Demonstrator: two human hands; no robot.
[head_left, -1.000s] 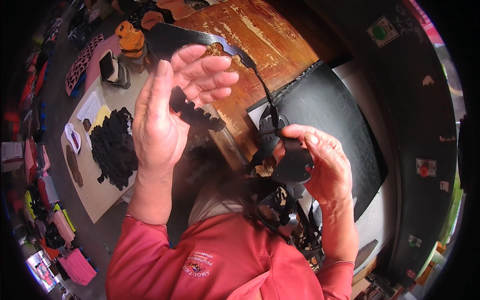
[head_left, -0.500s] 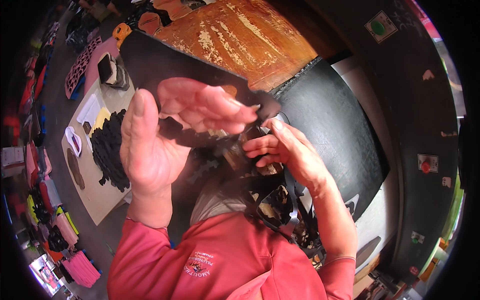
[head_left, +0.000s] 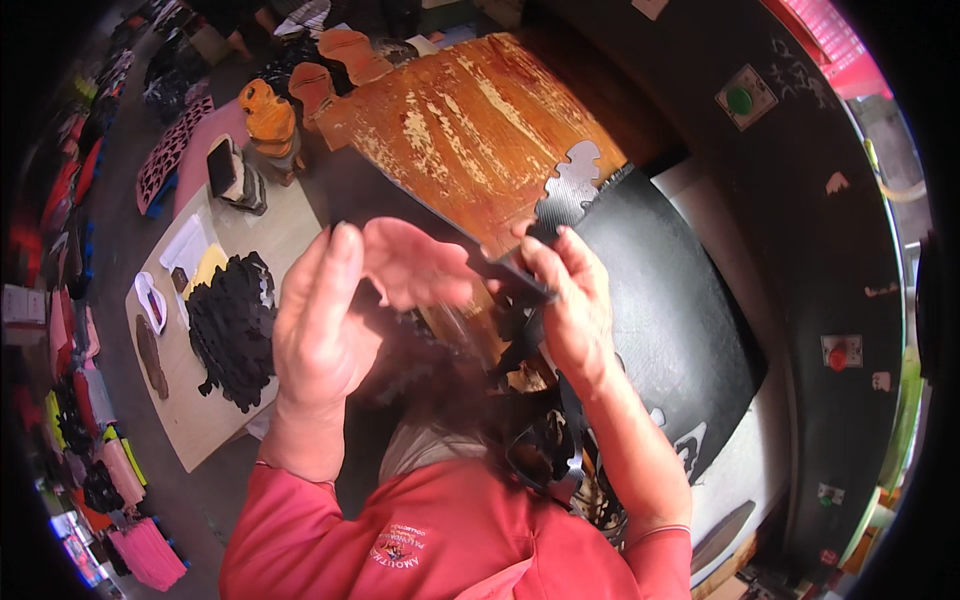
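Note:
My left hand (head_left: 325, 320) grips a dark, thin sheet (head_left: 385, 190), with its thumb on the near side. Its fingers, smeared by motion, show pink through a sole-shaped opening in the sheet. My right hand (head_left: 575, 300) is closed at the sheet's right end. From its fingertips a black, ribbed piece with a scalloped edge (head_left: 566, 195) sticks up over the worn brown board (head_left: 440, 110). Whether that piece is fully apart from the sheet I cannot tell. Dark scraps below the hands are blurred and partly hidden.
On the left, a pale table (head_left: 195, 430) bears a heap of black cut pieces (head_left: 232, 330) and a dark stacked block (head_left: 236, 178). Orange sole-shaped pieces (head_left: 268, 118) stand farther back. A large black sheet (head_left: 670, 300) lies at right, beside a dark machine panel with a green button (head_left: 739, 101).
The scalloped piece has come into sight above my right hand, whose fingers have closed. The sheet and my left hand have shifted slightly right and nearer. The view has tilted a little.

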